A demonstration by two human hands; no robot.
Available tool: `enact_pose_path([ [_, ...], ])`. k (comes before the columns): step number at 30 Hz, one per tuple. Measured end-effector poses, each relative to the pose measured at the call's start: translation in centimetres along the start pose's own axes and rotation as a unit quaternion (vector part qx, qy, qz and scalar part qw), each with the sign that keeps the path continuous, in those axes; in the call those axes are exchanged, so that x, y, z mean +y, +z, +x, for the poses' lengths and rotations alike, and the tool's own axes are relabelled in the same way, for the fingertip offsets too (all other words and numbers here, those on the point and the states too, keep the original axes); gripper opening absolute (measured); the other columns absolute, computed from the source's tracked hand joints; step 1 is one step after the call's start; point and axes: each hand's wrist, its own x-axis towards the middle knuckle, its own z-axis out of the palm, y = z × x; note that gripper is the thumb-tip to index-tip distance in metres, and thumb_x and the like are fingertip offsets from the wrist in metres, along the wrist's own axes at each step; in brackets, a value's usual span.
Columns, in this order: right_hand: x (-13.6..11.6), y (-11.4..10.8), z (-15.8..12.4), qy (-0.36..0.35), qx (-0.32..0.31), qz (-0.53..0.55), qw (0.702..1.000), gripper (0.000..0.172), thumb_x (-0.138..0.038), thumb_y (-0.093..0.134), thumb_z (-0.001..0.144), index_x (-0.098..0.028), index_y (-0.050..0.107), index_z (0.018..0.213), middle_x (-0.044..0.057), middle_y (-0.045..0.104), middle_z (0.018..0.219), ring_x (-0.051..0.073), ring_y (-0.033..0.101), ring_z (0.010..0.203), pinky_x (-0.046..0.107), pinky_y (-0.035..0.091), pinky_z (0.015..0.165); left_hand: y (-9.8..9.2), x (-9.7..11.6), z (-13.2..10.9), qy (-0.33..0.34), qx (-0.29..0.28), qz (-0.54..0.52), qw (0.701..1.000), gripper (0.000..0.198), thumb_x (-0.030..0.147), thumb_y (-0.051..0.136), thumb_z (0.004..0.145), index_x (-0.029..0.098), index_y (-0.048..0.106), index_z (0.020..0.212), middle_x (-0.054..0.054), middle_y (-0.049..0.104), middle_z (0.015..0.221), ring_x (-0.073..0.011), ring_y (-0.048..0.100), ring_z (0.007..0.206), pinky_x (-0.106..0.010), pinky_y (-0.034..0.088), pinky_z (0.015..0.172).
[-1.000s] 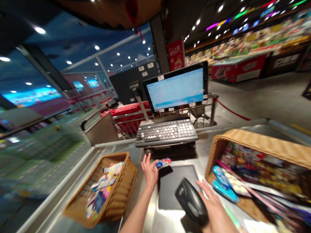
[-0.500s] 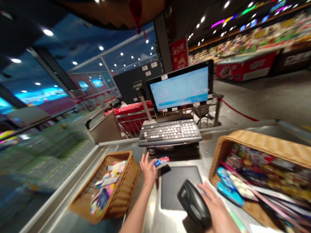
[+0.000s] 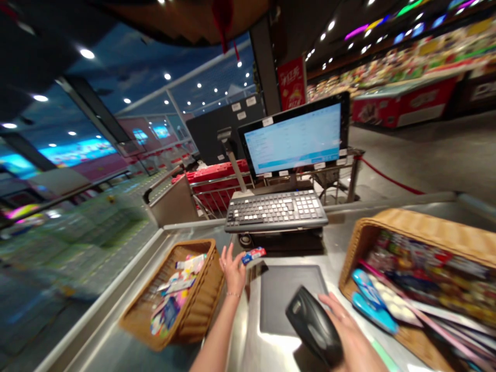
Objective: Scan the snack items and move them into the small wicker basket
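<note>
My left hand (image 3: 233, 270) pinches a small red, white and blue packet (image 3: 253, 254) above the steel counter, between the left wicker basket (image 3: 201, 302) and the dark scanner plate (image 3: 289, 297). My right hand (image 3: 351, 343) grips a black handheld barcode scanner (image 3: 313, 326) over the plate's near right corner, its head aimed toward the packet. A grey keyboard (image 3: 276, 210) and a lit screen (image 3: 296, 137) stand just beyond.
The left basket holds several small packets. A larger wicker basket (image 3: 422, 225) at the right is full of colourful goods, with blue items at its near side. Red carts and a metal rail stand behind the till. Shop shelves and a freezer lie far right.
The view has swung slightly left. My left hand has carried the packet a little toward the left basket; the right hand keeps the scanner in about the same place.
</note>
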Motion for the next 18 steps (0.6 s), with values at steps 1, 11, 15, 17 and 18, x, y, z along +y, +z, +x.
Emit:
enact_pose_path([
  [1,-0.16,-0.08,0.01,0.002,-0.004,0.003,1.0,0.065,-0.026,0.058,0.059,-0.019,0.067,0.123,0.02,0.053,0.149,0.04,0.034,0.147,0.058,0.041,0.112,-0.02,-0.06,0.02,-0.001,0.002,0.0,1.0,0.033,0.007,0.057,0.079,0.027,0.077,0.096,-0.009,0.054,0.143,-0.0337,0.032,0.143,-0.066,0.03,0.113],
  [11,-0.56,-0.2,0.04,0.013,0.001,-0.013,1.0,0.067,-0.026,0.062,0.056,-0.021,0.069,0.122,0.017,0.053,0.149,0.039,0.033,0.147,0.053,0.039,0.116,-0.04,-0.75,0.1,-0.007,0.01,-0.003,1.0,0.03,0.009,0.058,0.079,0.026,0.077,0.096,-0.01,0.055,0.142,-0.0335,0.032,0.142,-0.063,0.031,0.113],
  [15,-0.2,0.27,0.07,0.005,0.007,-0.015,1.0,0.066,-0.026,0.062,0.053,-0.021,0.07,0.119,0.017,0.055,0.147,0.042,0.035,0.146,0.056,0.04,0.114,-0.16,-0.72,0.07,-0.011,0.01,-0.005,1.0,0.031,0.009,0.058,0.079,0.026,0.077,0.095,-0.009,0.055,0.142,-0.0332,0.033,0.142,-0.063,0.031,0.114],
  [17,-0.24,0.35,0.08,0.006,0.008,-0.019,1.0,0.066,-0.025,0.063,0.052,-0.023,0.071,0.117,0.015,0.057,0.146,0.042,0.036,0.145,0.055,0.041,0.114,-0.19,-0.71,0.05,-0.011,0.012,-0.004,1.0,0.032,0.009,0.057,0.079,0.026,0.077,0.096,-0.01,0.055,0.142,-0.033,0.032,0.143,-0.063,0.031,0.114],
  [18,-0.31,0.31,0.08,0.009,0.008,-0.02,1.0,0.066,-0.025,0.063,0.051,-0.025,0.071,0.116,0.014,0.058,0.146,0.041,0.037,0.145,0.054,0.042,0.114,-0.19,-0.72,0.04,-0.01,0.013,-0.004,1.0,0.032,0.008,0.057,0.079,0.026,0.077,0.096,-0.01,0.055,0.142,-0.0328,0.032,0.143,-0.063,0.031,0.114],
])
